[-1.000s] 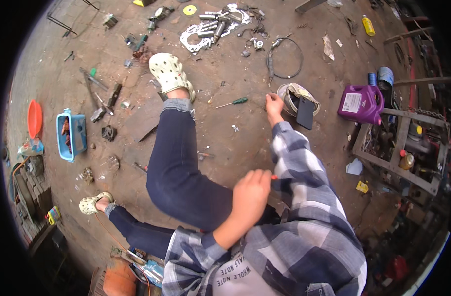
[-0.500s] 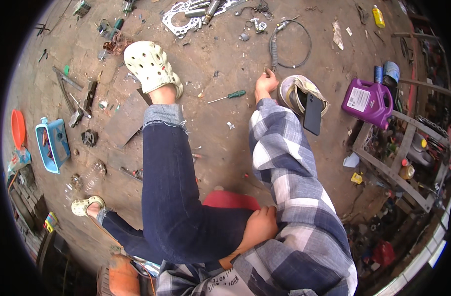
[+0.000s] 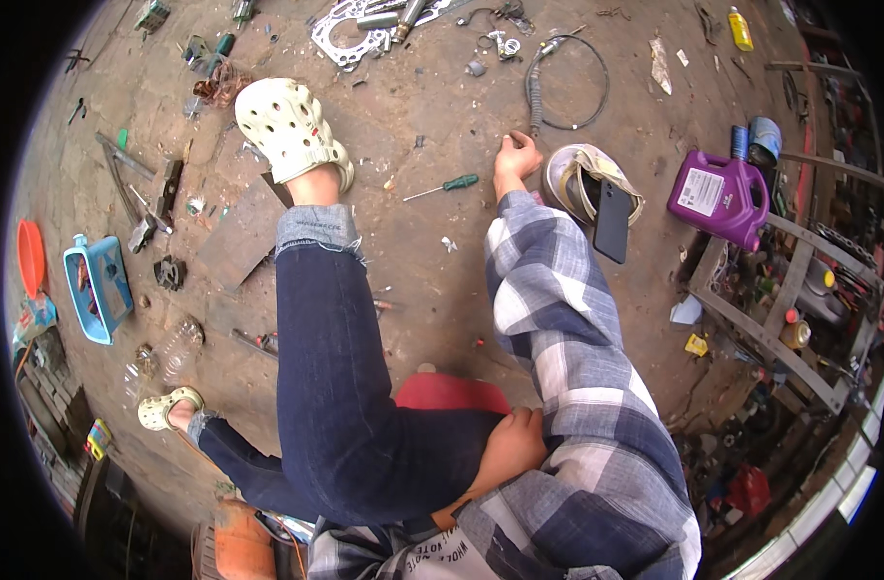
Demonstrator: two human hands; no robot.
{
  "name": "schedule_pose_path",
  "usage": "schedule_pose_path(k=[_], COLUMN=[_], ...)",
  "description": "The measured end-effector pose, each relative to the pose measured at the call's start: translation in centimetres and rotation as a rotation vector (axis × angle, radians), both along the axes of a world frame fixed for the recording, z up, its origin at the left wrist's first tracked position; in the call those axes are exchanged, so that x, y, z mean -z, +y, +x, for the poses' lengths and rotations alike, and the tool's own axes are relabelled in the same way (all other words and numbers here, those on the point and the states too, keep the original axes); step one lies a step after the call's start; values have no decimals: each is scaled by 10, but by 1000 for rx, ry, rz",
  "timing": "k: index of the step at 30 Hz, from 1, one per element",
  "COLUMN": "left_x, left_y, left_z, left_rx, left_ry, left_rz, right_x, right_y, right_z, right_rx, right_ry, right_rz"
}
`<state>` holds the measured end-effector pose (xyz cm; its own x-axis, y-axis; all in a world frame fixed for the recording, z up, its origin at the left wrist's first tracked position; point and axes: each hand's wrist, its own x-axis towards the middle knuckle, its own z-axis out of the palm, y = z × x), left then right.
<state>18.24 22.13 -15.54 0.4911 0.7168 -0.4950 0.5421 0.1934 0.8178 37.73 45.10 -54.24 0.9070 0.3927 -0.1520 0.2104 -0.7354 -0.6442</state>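
Observation:
My right hand (image 3: 518,159) is low over the dirt floor at the end of a plaid sleeve, its fingers curled together; whatever is between them, if anything, is hidden. Just beyond it is the ribbed sleeve of a black cable (image 3: 536,104), looped on the ground. I cannot tell if hand and cable touch. To its left lies a green-handled screwdriver (image 3: 458,182). On its right, a dark phone (image 3: 612,222) leans on a pale round container (image 3: 562,184). My left hand (image 3: 512,447) rests across my lap against the right sleeve, fingers curled, fingertips hidden.
A purple jug (image 3: 718,198) stands at the right beside a metal frame (image 3: 766,329). Metal gaskets (image 3: 337,43) and small parts lie at the far side. Leftward are a blue basket (image 3: 101,285), an orange basin (image 3: 31,259) and a flat metal plate (image 3: 237,242).
The whole view has shifted slightly, so floor items sit a little farther left. My right hand's fingers have changed pose slightly beside the cable. My left hand stays on my lap.

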Motion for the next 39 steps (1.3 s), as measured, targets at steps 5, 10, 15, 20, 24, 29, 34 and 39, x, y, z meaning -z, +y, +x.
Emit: schedule_pose_path(k=[5, 10, 15, 20, 24, 29, 34, 39], left_x=[2, 4, 10, 7, 8, -20, -56, -65], left_y=[-1, 1, 3, -18, -18, 4, 34, 49], left_z=[0, -1, -7, -4, -7, -31, -76, -126], left_rx=[17, 48, 140, 205, 170, -26, -296, -531], left_ry=[-19, -47, -97, -69, 53, 103, 83, 46], left_rz=[21, 71, 222, 371, 440, 611, 748, 865], right_x=[-20, -27, -58, -206, -283, -361, -414, -429], right_y=[-5, -4, 0, -17, -28, -33, -35, -37], right_z=[-17, -17, -12, -55, -76, -107, -148, -181], right_rx=[-128, -219, 89, -175, -546, -797, -980, -1084], right_ry=[-175, -314, 885, 1591, 1569, 1593, 1926, 1950], right_rz=[-3, -58, 519, 691, 544, 497, 414, 380])
